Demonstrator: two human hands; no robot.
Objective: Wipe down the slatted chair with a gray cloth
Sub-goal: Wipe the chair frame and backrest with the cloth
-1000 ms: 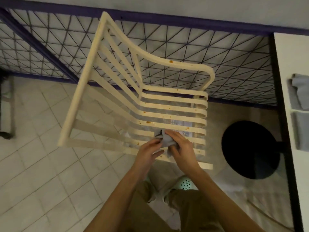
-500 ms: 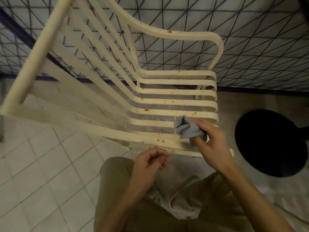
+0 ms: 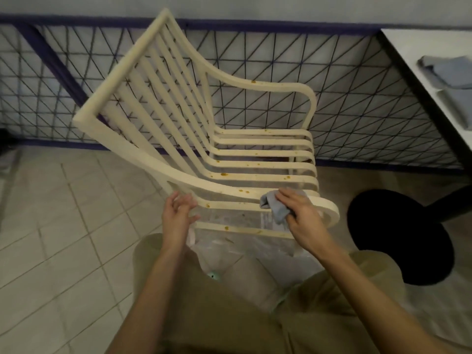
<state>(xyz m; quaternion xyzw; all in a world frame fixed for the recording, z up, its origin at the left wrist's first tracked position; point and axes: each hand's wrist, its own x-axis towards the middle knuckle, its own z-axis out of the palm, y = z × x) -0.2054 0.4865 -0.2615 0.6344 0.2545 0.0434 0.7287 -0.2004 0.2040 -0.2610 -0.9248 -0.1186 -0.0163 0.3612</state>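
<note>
The right hand (image 3: 304,218) has a closed grip on the cloth (image 3: 277,204): the fingers curl over the bunched gray fabric and press it onto the near armrest of the chair (image 3: 178,159), close to the armrest's rounded front end. Part of the cloth pokes out to the left of the fingers, and a fold hangs below the armrest toward the slat underneath.

The left hand (image 3: 178,213) holds nothing. Its grip is wide open, fingers spread and slightly bent, with the fingertips at the near armrest farther back along the same rail (whether they actually touch it is hard to tell through the blur).

The chair is cream-colored, made of long curved slats, and stands on the tiled floor (image 3: 51,226) in front of a dark wire-mesh fence (image 3: 357,111). Small orange-brown spots dot the seat slats, both armrests and the lower side rail. A clear plastic sheet (image 3: 242,254) lies under the chair, reaching to the person's knees.

To the right, a round black base (image 3: 401,236) sits on the floor. On the white counter (image 3: 408,44) at the upper right rests a stack of folded gray cloths (image 3: 449,72), well apart from the chair.
</note>
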